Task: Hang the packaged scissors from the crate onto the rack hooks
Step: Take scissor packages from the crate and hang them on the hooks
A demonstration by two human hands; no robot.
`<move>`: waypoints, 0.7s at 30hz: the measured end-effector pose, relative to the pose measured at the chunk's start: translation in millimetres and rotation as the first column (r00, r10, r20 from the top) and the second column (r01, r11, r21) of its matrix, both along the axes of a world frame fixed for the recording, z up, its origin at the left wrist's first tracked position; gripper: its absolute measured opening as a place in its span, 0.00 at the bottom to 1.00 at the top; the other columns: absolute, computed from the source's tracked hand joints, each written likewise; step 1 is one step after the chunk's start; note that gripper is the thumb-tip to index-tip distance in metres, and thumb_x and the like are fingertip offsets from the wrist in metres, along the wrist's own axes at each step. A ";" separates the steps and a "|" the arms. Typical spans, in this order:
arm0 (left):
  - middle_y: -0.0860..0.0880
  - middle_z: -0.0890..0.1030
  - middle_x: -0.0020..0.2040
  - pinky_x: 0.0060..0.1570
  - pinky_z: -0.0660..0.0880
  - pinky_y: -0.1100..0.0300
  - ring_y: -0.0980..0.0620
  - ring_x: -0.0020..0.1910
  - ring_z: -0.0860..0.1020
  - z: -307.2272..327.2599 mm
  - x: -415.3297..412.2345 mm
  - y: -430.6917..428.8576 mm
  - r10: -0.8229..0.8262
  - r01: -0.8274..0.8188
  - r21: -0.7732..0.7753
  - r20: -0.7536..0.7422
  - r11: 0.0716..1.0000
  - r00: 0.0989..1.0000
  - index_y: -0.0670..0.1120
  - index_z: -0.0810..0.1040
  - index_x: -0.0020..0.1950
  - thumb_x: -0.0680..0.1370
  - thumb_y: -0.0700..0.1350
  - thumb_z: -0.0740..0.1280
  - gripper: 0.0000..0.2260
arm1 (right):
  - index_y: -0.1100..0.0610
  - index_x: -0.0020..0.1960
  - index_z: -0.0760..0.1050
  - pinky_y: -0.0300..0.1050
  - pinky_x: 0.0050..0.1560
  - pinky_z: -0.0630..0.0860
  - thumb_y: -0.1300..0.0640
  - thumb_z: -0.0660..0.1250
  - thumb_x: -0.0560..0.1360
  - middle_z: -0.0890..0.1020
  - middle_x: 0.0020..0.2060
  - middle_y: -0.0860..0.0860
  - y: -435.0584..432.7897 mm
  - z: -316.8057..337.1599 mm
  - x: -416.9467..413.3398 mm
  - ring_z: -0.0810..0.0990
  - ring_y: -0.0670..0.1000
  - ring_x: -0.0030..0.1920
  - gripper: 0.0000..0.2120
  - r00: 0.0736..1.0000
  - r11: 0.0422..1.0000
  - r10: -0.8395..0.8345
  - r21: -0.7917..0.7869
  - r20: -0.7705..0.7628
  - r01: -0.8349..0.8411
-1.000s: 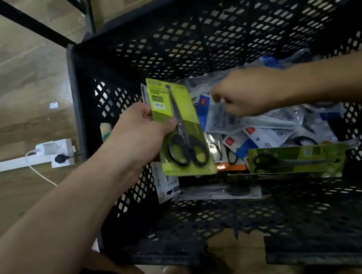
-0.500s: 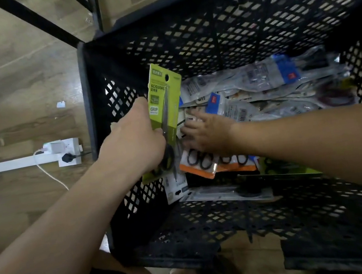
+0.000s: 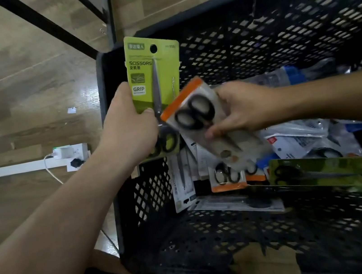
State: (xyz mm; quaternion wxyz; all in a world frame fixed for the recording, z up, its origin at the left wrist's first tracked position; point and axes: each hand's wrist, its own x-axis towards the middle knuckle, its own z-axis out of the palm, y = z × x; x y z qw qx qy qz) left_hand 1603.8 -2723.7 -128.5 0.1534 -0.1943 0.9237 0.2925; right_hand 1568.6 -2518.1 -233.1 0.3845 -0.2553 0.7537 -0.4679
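My left hand (image 3: 130,130) grips a green scissors pack (image 3: 155,69) upright over the left wall of the black mesh crate (image 3: 214,233). The pack's hang hole points up. My right hand (image 3: 243,105) pinches an orange-edged scissors pack (image 3: 197,113), tilted, lifted above the pile and touching the green pack's lower edge. Several more packs lie in the crate, among them another green pack (image 3: 323,172) lying flat and an orange-edged pack (image 3: 228,178). No rack hooks are in view.
A white power strip (image 3: 71,154) with a plug and cable lies on the wood floor left of the crate. Black metal bars (image 3: 43,23) cross the floor at the upper left. My knees show below the crate's near wall.
My right hand has come up out of the pile holding the orange-edged pack. My left hand has raised the green pack higher, its printed front now facing me.
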 end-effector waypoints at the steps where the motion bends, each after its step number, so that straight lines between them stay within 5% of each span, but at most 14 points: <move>1: 0.49 0.81 0.52 0.41 0.76 0.53 0.48 0.49 0.80 0.3 0.2 0.4 0.011 -0.011 0.009 0.004 1.000 1.000 0.50 0.73 0.59 0.80 0.35 0.62 0.12 | 0.45 0.52 0.79 0.30 0.41 0.78 0.51 0.78 0.72 0.86 0.45 0.39 2.7 0.4 -5.0 0.84 0.36 0.46 0.12 0.997 0.999 -0.044 -0.018 0.061 0.046; 7: 0.48 0.81 0.52 0.36 0.75 0.57 0.45 0.50 0.81 3.0 2.0 2.2 0.022 -0.022 0.009 0.036 1.000 0.999 0.49 0.73 0.59 0.80 0.35 0.62 0.11 | 0.50 0.58 0.82 0.37 0.51 0.80 0.50 0.71 0.78 0.87 0.50 0.39 21.9 -12.9 -16.4 0.85 0.40 0.50 0.10 0.957 0.997 -0.074 0.037 0.279 0.066; 10: 0.49 0.82 0.50 0.40 0.75 0.55 0.47 0.49 0.80 2.8 2.9 3.3 0.005 -0.006 0.010 0.044 1.000 0.999 0.50 0.74 0.57 0.79 0.35 0.62 0.12 | 0.52 0.60 0.80 0.37 0.49 0.81 0.58 0.73 0.77 0.87 0.51 0.44 28.1 -11.5 -21.1 0.85 0.42 0.52 0.12 0.952 0.991 -0.131 0.029 0.276 0.128; 15: 0.50 0.82 0.50 0.38 0.75 0.58 0.49 0.48 0.80 1.5 3.8 5.1 -0.033 0.032 0.011 0.076 0.999 0.997 0.49 0.75 0.58 0.79 0.35 0.62 0.13 | 0.43 0.78 0.61 0.26 0.48 0.77 0.64 0.76 0.73 0.75 0.61 0.35 34.9 0.1 -31.6 0.78 0.30 0.53 0.42 0.994 0.995 -0.090 0.052 0.066 0.087; 19: 0.50 0.82 0.50 0.39 0.76 0.60 0.49 0.48 0.81 -1.4 6.6 3.1 -0.034 0.033 0.016 0.087 0.999 0.996 0.50 0.76 0.58 0.79 0.35 0.63 0.13 | 0.40 0.57 0.79 0.36 0.42 0.77 0.52 0.69 0.79 0.83 0.49 0.41 41.1 18.7 -39.4 0.81 0.35 0.43 0.09 0.994 0.981 -0.058 0.181 -0.090 0.074; 21: 0.50 0.82 0.49 0.33 0.75 0.65 0.50 0.47 0.80 -1.9 6.8 3.6 -0.048 0.046 0.016 0.084 0.999 0.995 0.50 0.76 0.58 0.79 0.35 0.63 0.13 | 0.44 0.49 0.81 0.46 0.45 0.79 0.52 0.68 0.79 0.85 0.44 0.44 43.6 24.9 -47.7 0.82 0.41 0.41 0.04 0.979 0.958 0.005 0.283 -0.202 0.053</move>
